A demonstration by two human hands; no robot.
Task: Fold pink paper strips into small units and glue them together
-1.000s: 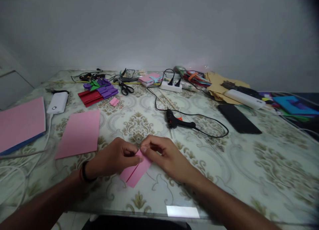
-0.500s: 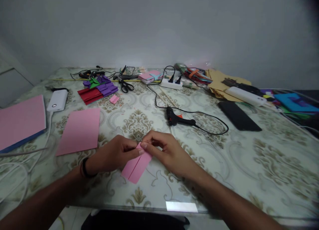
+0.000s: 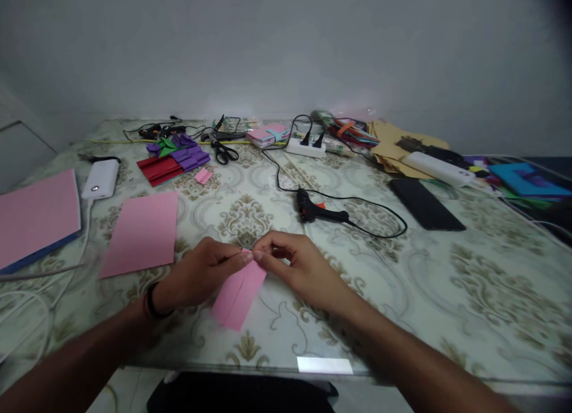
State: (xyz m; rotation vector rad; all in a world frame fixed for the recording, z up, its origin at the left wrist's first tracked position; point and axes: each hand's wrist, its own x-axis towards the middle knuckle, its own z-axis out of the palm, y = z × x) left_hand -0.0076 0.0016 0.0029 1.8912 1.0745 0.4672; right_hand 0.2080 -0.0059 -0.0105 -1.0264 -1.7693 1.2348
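Note:
A folded strip of pink paper point(image 3: 239, 297) with a crease down its middle slants toward me above the table. My left hand point(image 3: 209, 269) pinches its upper left edge between thumb and fingers. At the top right corner, the thumb and fingertips of my right hand point(image 3: 297, 265) are closed on the same paper. The two thumbs almost meet at its top edge. Left of my hands lies a flat pink sheet point(image 3: 139, 234). Beyond my right hand rests a black glue gun point(image 3: 319, 209).
A black phone point(image 3: 426, 204) lies to the right. Black scissors point(image 3: 223, 152), red folded paper point(image 3: 159, 170), purple folded paper point(image 3: 190, 154) and a white power strip point(image 3: 306, 147) are farther back. On the left are a white power bank point(image 3: 102, 179) and a pink paper stack point(image 3: 38, 213).
My hands have shifted slightly up and left with the pink paper. Its lower end has swung a little left and is blurred; both pinches stay in place.

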